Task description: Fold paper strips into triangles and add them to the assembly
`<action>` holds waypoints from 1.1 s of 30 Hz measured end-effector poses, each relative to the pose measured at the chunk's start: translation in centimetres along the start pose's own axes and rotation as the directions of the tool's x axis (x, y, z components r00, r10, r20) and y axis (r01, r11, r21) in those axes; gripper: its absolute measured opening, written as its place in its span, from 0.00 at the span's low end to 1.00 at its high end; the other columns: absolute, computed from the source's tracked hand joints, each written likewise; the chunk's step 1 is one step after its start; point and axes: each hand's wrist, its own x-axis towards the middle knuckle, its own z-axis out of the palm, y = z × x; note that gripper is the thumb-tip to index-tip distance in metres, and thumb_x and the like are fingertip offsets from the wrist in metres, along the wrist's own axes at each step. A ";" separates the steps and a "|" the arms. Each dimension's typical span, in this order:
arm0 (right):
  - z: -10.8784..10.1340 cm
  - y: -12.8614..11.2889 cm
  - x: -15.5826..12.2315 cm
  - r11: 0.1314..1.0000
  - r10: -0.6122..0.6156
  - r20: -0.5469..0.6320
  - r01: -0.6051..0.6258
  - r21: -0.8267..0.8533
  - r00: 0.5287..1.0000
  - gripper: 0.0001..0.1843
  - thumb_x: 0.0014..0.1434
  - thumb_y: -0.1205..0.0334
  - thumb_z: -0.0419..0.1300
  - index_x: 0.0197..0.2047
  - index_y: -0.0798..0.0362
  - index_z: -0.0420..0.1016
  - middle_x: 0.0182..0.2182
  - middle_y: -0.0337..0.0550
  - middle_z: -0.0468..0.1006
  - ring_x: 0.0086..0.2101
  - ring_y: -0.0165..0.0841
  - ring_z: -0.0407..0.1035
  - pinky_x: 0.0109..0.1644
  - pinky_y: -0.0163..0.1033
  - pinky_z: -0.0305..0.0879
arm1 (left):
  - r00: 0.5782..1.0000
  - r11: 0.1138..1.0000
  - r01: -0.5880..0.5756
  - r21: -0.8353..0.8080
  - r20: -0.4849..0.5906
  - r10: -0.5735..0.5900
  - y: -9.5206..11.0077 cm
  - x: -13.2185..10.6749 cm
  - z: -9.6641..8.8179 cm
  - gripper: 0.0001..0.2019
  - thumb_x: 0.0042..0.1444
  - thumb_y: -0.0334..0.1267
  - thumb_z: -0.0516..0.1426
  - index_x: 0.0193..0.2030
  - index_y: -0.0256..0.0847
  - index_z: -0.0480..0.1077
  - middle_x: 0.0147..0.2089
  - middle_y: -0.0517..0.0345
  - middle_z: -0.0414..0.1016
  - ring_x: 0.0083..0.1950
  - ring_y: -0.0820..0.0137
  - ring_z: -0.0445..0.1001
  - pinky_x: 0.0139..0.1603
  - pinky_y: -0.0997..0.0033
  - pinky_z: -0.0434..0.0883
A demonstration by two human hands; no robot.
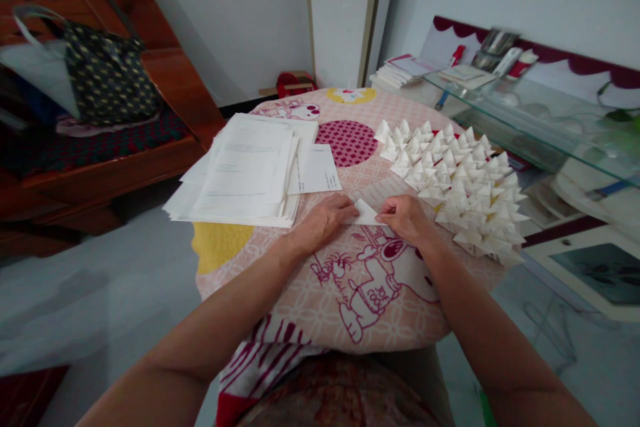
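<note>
Between my two hands lies a small folded piece of white paper [367,212], peaked at the top like a triangle. My left hand [330,216] has its fingers closed on the paper's left end. At the right end, my right hand [404,215] pinches it between thumb and curled fingers. Just behind it is a flat printed sheet [387,189], partly covered by my right hand. Rows of folded paper pieces with pointed tips [450,177] stand to the right. A thick stack of printed sheets [245,170] is on the left, with a smaller sheet [320,170] beside it.
A patterned cloth [320,307] covers the round table. Along the right runs a glass shelf [540,123] with a metal container and other items. A wooden bench [185,93] with a dotted bag [107,73] stands at the left. A white cabinet [343,13] rises behind.
</note>
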 end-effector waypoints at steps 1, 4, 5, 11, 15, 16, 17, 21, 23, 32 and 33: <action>0.0 0.0 0.0 1.000 0.018 -0.011 -0.018 -0.008 1.000 0.03 0.49 0.65 0.67 0.25 0.54 0.80 0.21 0.39 0.77 0.24 0.31 0.68 0.30 0.36 0.58 | 0.998 0.998 -0.057 -0.018 0.029 0.058 0.1 0.0 0.1 0.13 0.66 0.28 0.51 0.50 0.38 0.76 0.48 0.48 0.77 0.51 0.65 0.74 0.54 0.65 0.71; -0.3 0.3 0.0 0.996 0.084 -0.039 -0.086 -0.039 0.996 0.03 0.47 0.64 0.68 0.25 0.54 0.79 0.20 0.38 0.76 0.23 0.31 0.67 0.29 0.35 0.57 | 0.985 0.992 -0.124 -0.018 0.115 0.125 0.1 -0.1 0.3 0.16 0.68 0.30 0.51 0.56 0.42 0.75 0.51 0.49 0.76 0.51 0.67 0.74 0.53 0.67 0.72; -0.4 0.4 0.0 0.993 0.106 -0.049 -0.108 -0.052 0.993 0.04 0.47 0.64 0.68 0.24 0.53 0.79 0.19 0.38 0.75 0.23 0.31 0.67 0.29 0.35 0.57 | 0.984 0.992 -0.122 0.008 0.133 0.120 0.0 -0.1 0.4 0.17 0.68 0.30 0.52 0.58 0.43 0.74 0.52 0.50 0.76 0.51 0.66 0.73 0.53 0.67 0.71; -0.1 -0.5 0.0 0.995 0.037 -0.114 -0.026 0.099 0.993 0.03 0.50 0.66 0.63 0.28 0.54 0.80 0.23 0.41 0.79 0.25 0.32 0.70 0.29 0.34 0.60 | 0.978 0.981 -0.130 0.142 0.183 0.103 -0.1 0.2 0.7 0.19 0.68 0.31 0.52 0.62 0.50 0.72 0.52 0.51 0.74 0.52 0.65 0.72 0.54 0.66 0.70; 0.8 -1.4 0.1 0.981 -0.022 0.040 0.014 0.195 0.999 0.07 0.51 0.70 0.59 0.28 0.56 0.79 0.21 0.40 0.77 0.23 0.30 0.69 0.28 0.33 0.61 | 0.975 0.973 -0.138 0.184 0.199 0.100 0.0 0.3 0.6 0.19 0.69 0.33 0.51 0.62 0.51 0.72 0.51 0.52 0.74 0.51 0.66 0.71 0.53 0.67 0.70; 0.9 -1.5 0.2 0.983 0.000 0.076 -0.014 0.184 0.997 0.07 0.51 0.71 0.59 0.28 0.56 0.79 0.20 0.39 0.77 0.22 0.30 0.68 0.28 0.33 0.61 | 0.974 0.973 -0.139 0.184 0.205 0.100 0.0 0.3 0.6 0.18 0.69 0.33 0.51 0.62 0.51 0.72 0.51 0.52 0.74 0.51 0.66 0.71 0.53 0.67 0.70; 1.0 -1.6 0.2 0.984 0.027 0.105 -0.045 0.174 0.994 0.07 0.50 0.72 0.59 0.28 0.56 0.79 0.20 0.39 0.76 0.22 0.29 0.68 0.28 0.33 0.60 | 0.973 0.974 -0.140 0.179 0.208 0.101 0.0 0.3 0.5 0.18 0.69 0.34 0.51 0.61 0.51 0.73 0.51 0.52 0.74 0.51 0.66 0.71 0.53 0.67 0.70; 1.0 -1.7 0.4 0.980 0.090 0.142 -0.113 0.165 0.986 0.04 0.48 0.72 0.63 0.27 0.56 0.79 0.19 0.38 0.74 0.21 0.29 0.66 0.27 0.34 0.59 | 0.974 0.984 -0.133 0.115 0.198 0.108 0.0 -0.1 0.1 0.18 0.70 0.34 0.51 0.60 0.49 0.74 0.53 0.52 0.74 0.52 0.66 0.72 0.53 0.68 0.70; 1.1 -2.0 0.4 0.985 0.085 0.123 -0.101 0.138 0.989 0.04 0.46 0.72 0.64 0.25 0.55 0.79 0.18 0.37 0.73 0.22 0.29 0.66 0.27 0.34 0.58 | 0.976 0.989 -0.119 0.089 0.194 0.100 0.0 -0.3 0.0 0.18 0.70 0.33 0.50 0.60 0.50 0.74 0.54 0.52 0.74 0.53 0.66 0.73 0.53 0.68 0.70; -0.1 -1.6 0.0 0.990 0.101 0.109 -0.110 0.083 0.989 0.04 0.44 0.72 0.63 0.22 0.55 0.76 0.18 0.37 0.73 0.22 0.29 0.65 0.27 0.34 0.56 | 0.984 0.997 -0.075 0.022 0.161 0.070 -0.2 -0.4 0.1 0.17 0.69 0.33 0.51 0.58 0.49 0.76 0.55 0.52 0.75 0.54 0.66 0.73 0.54 0.67 0.71; -0.4 -1.1 -0.2 0.989 0.103 0.107 -0.113 0.093 0.989 0.04 0.44 0.72 0.62 0.22 0.55 0.76 0.17 0.37 0.72 0.21 0.28 0.65 0.26 0.33 0.55 | 0.985 0.997 -0.071 0.009 0.159 0.069 -0.2 -0.5 0.2 0.17 0.69 0.33 0.51 0.58 0.49 0.76 0.55 0.52 0.75 0.54 0.65 0.73 0.54 0.67 0.71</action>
